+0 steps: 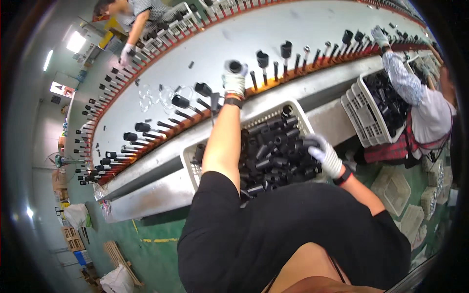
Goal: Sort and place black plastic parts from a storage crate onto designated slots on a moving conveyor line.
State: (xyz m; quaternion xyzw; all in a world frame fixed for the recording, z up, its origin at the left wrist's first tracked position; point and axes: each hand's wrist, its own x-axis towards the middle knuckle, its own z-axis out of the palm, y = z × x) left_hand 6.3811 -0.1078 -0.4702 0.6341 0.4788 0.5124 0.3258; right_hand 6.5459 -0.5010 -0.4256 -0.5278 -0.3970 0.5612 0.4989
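My left hand (234, 83), in a whitish glove, reaches over the near side of the conveyor line. Its fingers are closed round a black hollow cup-shaped part (235, 67), whose round opening faces up among the upright pegs. By the right rim of a white plastic basket (188, 163), my gloved right hand (326, 155) has its fingers curled at a black cylindrical part (307, 143). Many loose black cylindrical parts (266, 161) fill that basket. Black cups (262, 59) and slim black sleeves (253, 80) stand on pegs along the line beside my left hand.
Clear plastic rings (166, 95) lie on the grey tabletop (215, 49) inside the curved line. A co-worker's gloved hand (126, 54) works across the table. To the right, another person's gloved hand (379, 36) touches the line, near a second white basket (361, 112) of black parts.
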